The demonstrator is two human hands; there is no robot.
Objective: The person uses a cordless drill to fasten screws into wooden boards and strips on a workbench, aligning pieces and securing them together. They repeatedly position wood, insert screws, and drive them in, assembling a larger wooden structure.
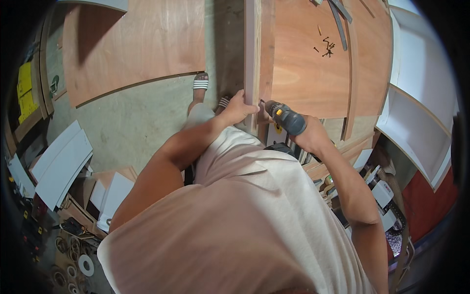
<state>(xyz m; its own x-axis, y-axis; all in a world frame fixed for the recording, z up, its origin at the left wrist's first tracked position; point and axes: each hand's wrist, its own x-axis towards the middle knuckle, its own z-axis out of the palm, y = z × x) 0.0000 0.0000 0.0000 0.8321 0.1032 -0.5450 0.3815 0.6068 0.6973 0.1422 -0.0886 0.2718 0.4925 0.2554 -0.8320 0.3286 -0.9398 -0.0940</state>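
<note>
My right hand [312, 135] is wrapped round a dark cordless drill [292, 120] with a yellow mark on its body. The drill points to the upper left, and its tip is close to the inner side of a long pale-edged board [252, 49]. Whether the bit touches the wood I cannot tell. With its thumb on the near end of that board, my left hand [239, 109] grips it from the left side. To the board's right lies a wooden panel [308, 83], with a small heap of dark screws [329, 49] on it.
Grey metal strips [339, 22] and a wooden batten [352, 73] lie across the panel. White shelving [416, 127] stands at the right. At the left are a large plywood sheet [142, 44], white board offcuts [63, 164] and several rolls of edging [68, 255] on the floor.
</note>
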